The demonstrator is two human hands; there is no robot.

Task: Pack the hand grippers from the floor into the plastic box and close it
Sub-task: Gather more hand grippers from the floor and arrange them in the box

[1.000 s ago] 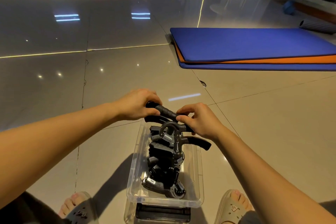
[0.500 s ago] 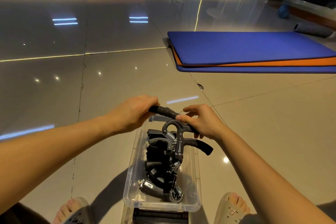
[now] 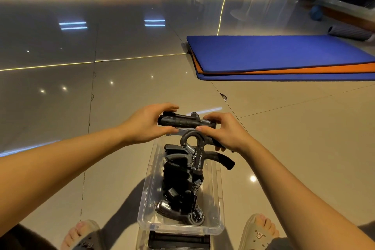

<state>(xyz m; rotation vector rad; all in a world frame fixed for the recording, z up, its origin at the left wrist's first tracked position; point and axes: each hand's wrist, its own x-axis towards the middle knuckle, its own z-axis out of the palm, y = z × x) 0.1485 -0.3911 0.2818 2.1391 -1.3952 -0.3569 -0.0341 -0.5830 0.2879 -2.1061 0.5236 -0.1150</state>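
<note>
Now your left hand [image 3: 145, 126] and your right hand [image 3: 225, 131] hold together one black hand gripper [image 3: 183, 121], lying sideways just above the far end of the plastic box [image 3: 148, 195]. Your left fingers are clenched around its handles, and your right fingers [image 3: 205, 128] pinch the end with the spring. Under your right hand a second hand gripper [image 3: 197, 155] stands up from the pile of grippers [image 3: 180, 191] in the box, and one of its handles reaches over the right wall. It seems your right palm touches this one also, but the view is not clear enough to be sure. The box is open and stands on the shiny floor [image 3: 101, 107] between your two feet in sandals. A dark flat thing [image 3: 178, 241], maybe the lid, lies at the near end of the box. Far to the right, blue and orange mats [image 3: 274, 55] lie stacked on the floor.
</note>
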